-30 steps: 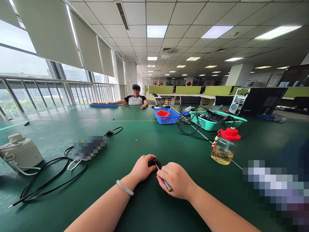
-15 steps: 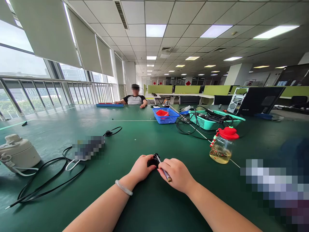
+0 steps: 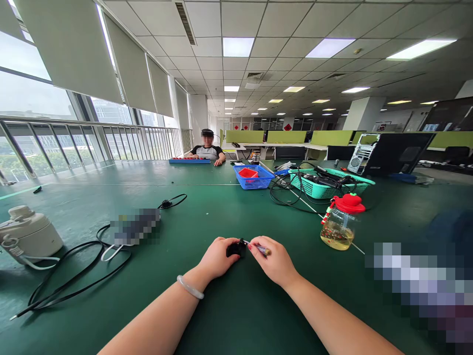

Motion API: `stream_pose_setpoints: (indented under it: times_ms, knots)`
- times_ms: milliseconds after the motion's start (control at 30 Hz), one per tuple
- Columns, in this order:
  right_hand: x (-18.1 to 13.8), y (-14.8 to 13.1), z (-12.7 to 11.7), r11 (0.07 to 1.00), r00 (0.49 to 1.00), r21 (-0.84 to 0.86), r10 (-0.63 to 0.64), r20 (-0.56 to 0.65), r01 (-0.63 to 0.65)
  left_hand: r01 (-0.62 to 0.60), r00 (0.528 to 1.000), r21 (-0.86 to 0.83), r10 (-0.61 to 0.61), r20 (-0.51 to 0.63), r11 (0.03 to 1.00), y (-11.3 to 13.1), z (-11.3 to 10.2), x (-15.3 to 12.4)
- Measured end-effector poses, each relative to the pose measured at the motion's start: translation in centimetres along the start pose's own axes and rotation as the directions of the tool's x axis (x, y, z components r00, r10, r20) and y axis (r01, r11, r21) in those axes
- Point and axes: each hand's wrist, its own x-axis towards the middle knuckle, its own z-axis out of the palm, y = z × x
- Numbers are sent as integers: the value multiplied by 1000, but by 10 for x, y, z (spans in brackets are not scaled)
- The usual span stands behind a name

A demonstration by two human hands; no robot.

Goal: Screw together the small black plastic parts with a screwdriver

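My left hand (image 3: 217,259), with a pale bangle (image 3: 190,287) on its wrist, is closed around a small black part (image 3: 235,249) low over the table. Too little of the part shows to tell its kind. My right hand (image 3: 272,260) pinches a screwdriver (image 3: 263,250) with a thin pale shaft and a brownish handle. The screwdriver lies nearly level, its tip at the right side of the black part. Whether the tip sits inside the part is too small to see.
On the green table (image 3: 207,320), a red-lidded jar (image 3: 338,229) stands to the right. Farther back are a blue basket (image 3: 254,182) and a teal basket (image 3: 314,190) of cables. A white bottle (image 3: 31,231) and black cord (image 3: 66,256) lie left. A person (image 3: 207,150) sits opposite beside a blue tray (image 3: 189,160).
The screwdriver has swung from steeply slanted to nearly level, its handle now farther right and higher. My right fingers have shifted their grip. Across the table, the blue tray has slid right.
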Motion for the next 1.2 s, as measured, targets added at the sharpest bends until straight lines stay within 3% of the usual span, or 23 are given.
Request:
stream_pose_setpoints:
  times_ms: [133,233,500,833,1200]
  knots:
    - [2,2,-2,979,979,136,166,-116,-150,-1,1000,23,1,4,1000,3,-2,0]
    - [2,4,-2,964,969,195,208,-131,-181,18,1000,28,-18,-2,999,4,-2,0]
    - [2,4,4,934,975,284,222,15,-217,9,1000,9,-9,13,1000,4,-3,-2]
    - [2,15,8,904,962,335,273,26,-266,6,999,12,-6,34,1000,4,-2,-2]
    - [1,14,8,875,952,376,284,115,-306,-10,999,16,10,44,1000,2,-2,-2]
